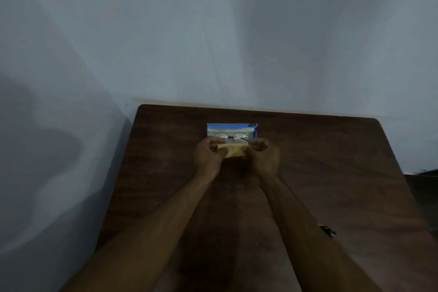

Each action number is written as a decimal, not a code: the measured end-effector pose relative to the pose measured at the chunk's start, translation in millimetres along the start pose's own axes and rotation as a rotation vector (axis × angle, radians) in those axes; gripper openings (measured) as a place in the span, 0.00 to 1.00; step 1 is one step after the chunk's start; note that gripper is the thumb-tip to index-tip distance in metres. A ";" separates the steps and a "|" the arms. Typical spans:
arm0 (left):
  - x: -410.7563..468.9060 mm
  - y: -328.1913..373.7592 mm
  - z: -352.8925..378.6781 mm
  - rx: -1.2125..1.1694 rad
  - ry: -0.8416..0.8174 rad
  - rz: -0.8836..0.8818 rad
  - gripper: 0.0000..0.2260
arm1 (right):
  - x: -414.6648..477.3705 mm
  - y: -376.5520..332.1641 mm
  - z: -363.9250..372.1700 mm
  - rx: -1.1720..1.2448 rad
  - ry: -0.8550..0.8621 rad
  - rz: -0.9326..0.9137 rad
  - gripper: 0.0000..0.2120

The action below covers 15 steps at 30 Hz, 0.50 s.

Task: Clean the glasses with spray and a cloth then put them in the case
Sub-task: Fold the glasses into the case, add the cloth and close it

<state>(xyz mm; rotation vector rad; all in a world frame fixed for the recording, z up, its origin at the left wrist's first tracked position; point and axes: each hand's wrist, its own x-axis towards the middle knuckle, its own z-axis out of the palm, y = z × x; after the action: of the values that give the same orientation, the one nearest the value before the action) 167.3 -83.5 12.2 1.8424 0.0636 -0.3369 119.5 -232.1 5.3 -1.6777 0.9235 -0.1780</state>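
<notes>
The glasses [231, 137] sit in the open blue case [255, 134] on the wooden table [331, 161]; the left hand [208, 156] and right hand [264, 155] each pinch the yellow cloth [233, 150].

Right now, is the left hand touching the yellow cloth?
Touching. The head view shows the left hand pinching the yellow cloth's left end; the right hand holds the other.

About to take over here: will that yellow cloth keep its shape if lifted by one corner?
Probably not. The yellow cloth already sags and folds between the left hand and right hand, so it looks floppy and light. Released on one side, it would likely drape down, perhaps over the glasses in the blue case.
</notes>
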 end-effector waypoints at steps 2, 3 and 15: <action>17.5 -8.2 6.3 0.039 0.113 0.062 0.10 | 12.5 0.7 16.4 -0.011 0.050 -0.075 0.13; 25.3 -13.3 9.5 0.061 0.153 0.082 0.10 | 16.3 1.1 23.6 -0.037 0.070 -0.107 0.11; 60.8 -43.0 15.2 0.331 0.206 0.331 0.10 | 31.1 19.9 43.5 -0.430 0.174 -0.303 0.06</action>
<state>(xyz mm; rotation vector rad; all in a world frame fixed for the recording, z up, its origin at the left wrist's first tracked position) 213.2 -93.0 -47.6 2.1687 -0.1642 0.0810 155.5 -220.0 -37.3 -2.2295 0.8720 -0.3529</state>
